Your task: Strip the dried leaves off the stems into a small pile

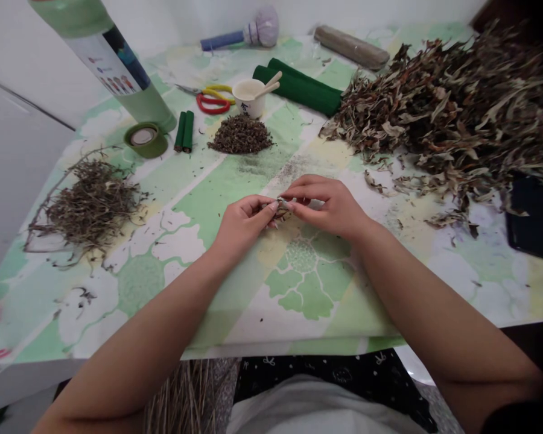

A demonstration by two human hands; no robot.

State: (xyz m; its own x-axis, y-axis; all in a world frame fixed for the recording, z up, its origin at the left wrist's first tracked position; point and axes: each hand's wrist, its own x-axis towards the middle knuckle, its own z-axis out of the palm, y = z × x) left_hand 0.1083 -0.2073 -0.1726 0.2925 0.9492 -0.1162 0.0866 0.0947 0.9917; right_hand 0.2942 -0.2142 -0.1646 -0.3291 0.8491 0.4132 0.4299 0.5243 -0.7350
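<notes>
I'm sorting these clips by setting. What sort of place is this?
Probably a home craft table for working dried herbs: a large heap of dried leaves, a pile of stripped stems, and scissors lie on a green patterned tablecloth.

Both bare forearms run up from the lower corners of the frame and converge at centre. The left hand [243, 222] curls inward, thumb and fingertips pinched tight. The right hand [330, 205] arches over from the right, its fingertips meeting the left's in a shared pinching grip.
</notes>
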